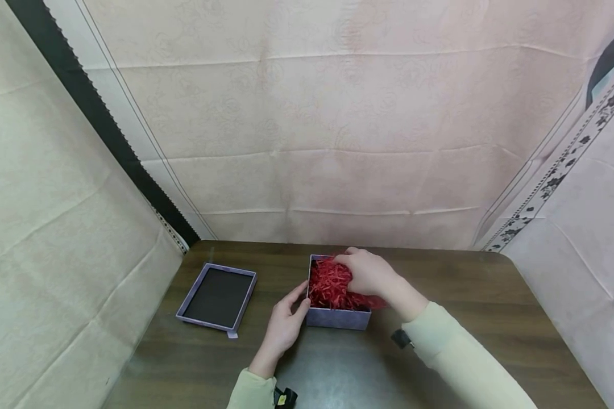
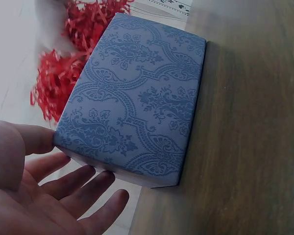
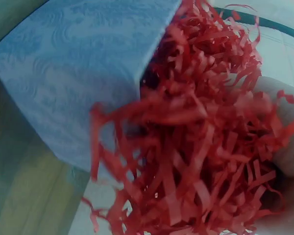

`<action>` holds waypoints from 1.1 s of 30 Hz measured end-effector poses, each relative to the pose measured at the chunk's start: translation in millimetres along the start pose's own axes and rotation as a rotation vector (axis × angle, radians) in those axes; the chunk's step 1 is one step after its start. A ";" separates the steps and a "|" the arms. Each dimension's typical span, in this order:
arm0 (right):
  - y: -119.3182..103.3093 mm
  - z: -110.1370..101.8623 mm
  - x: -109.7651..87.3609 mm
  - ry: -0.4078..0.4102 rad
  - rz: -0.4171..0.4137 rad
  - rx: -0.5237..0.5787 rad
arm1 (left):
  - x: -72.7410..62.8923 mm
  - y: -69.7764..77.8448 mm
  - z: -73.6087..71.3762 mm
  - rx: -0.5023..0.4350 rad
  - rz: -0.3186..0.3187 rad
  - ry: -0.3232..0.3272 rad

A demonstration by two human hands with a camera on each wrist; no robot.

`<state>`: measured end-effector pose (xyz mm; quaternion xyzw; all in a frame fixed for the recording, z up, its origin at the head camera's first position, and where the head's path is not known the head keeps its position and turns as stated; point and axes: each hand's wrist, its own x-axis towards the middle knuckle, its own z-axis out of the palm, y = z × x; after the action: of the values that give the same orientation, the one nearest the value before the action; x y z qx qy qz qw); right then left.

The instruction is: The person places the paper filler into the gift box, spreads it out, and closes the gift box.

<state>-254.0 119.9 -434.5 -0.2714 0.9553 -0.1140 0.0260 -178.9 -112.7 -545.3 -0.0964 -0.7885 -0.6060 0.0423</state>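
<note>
An open lavender-blue patterned box point(image 1: 337, 318) sits on the table, filled with red shredded paper point(image 1: 330, 284). My left hand point(image 1: 285, 322) is at the box's near left corner; in the left wrist view its thumb and fairly straight fingers point(image 2: 83, 181) touch the edge and side. My right hand point(image 1: 367, 274) reaches over the box's right side and grips a clump of the shreds. Strands hang out past the right rim. In the right wrist view the red strands cover much of that hand's fingers, beside the box wall point(image 3: 83, 73).
A shallow lid point(image 1: 220, 296) with a black inside and lavender rim lies to the left, a small tab poking from its near corner. The brown wooden table point(image 1: 455, 318) is enclosed by pale cloth point(image 1: 327, 142) at the back and both sides.
</note>
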 end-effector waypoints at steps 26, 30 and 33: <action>11.6 8.6 9.4 -0.098 -0.099 0.161 | 1.1 1.9 -0.1 0.010 -0.003 -0.008; 19.4 -3.2 -1.5 -0.106 -0.120 0.204 | 0.7 1.4 -0.4 0.014 -0.003 -0.007; 24.1 -9.8 -7.6 -0.120 -0.125 0.240 | 0.5 0.7 -0.7 0.015 -0.001 -0.003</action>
<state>-260.9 145.8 -430.7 -0.3317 0.9128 -0.2123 0.1083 -179.3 -113.1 -544.4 -0.0967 -0.7931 -0.6000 0.0412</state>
